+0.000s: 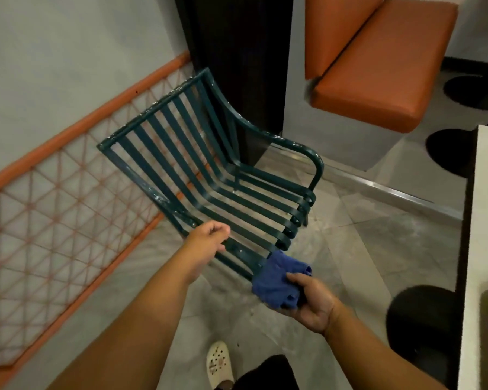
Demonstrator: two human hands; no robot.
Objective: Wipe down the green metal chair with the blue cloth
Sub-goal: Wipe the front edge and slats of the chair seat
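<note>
The green metal chair (209, 170) with slatted back and seat stands tilted on the floor in the middle of the view. My left hand (209, 237) grips its near armrest bar. My right hand (310, 299) holds the bunched blue cloth (276, 280) and presses it against the front end of that same near bar, at the chair's front corner. The far armrest curves down on the right side. The bar under the cloth is hidden.
An orange-framed lattice panel (54, 220) leans along the wall on the left. A dark pillar (237, 52) stands behind the chair. An orange padded bench (378, 80) is at upper right. A white table edge (485, 249) and black round stools (417, 319) line the right.
</note>
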